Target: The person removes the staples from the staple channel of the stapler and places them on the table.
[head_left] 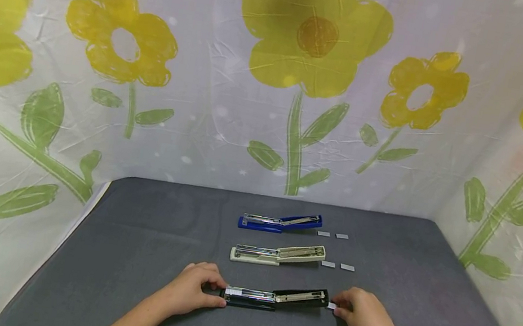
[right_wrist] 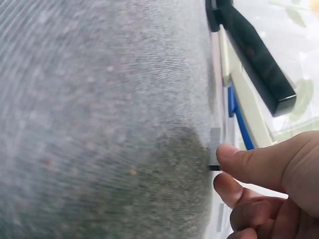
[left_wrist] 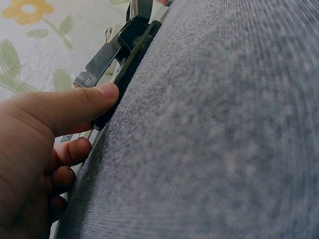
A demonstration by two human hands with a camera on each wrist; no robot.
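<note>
A black stapler [head_left: 250,298] lies on the table with its top swung open to the right, its metal channel exposed. My left hand [head_left: 195,287] grips the stapler's left end between thumb and fingers; the thumb [left_wrist: 102,94] presses along its near side in the left wrist view. Just right of the raised top, my right hand [head_left: 363,316] pinches a small silvery staple strip [right_wrist: 215,137] between thumb and finger. In the head view, the fingertips hide part of this strip. A paler silvery stretch shows at the left of the channel.
Behind the black stapler lie an opened cream stapler [head_left: 254,256] and, farther back, an opened blue stapler [head_left: 259,223]. Two staple strips lie right of each, such as this strip [head_left: 347,268] and that strip [head_left: 342,236]. A flowered curtain [head_left: 194,135] surrounds the grey table [head_left: 154,226].
</note>
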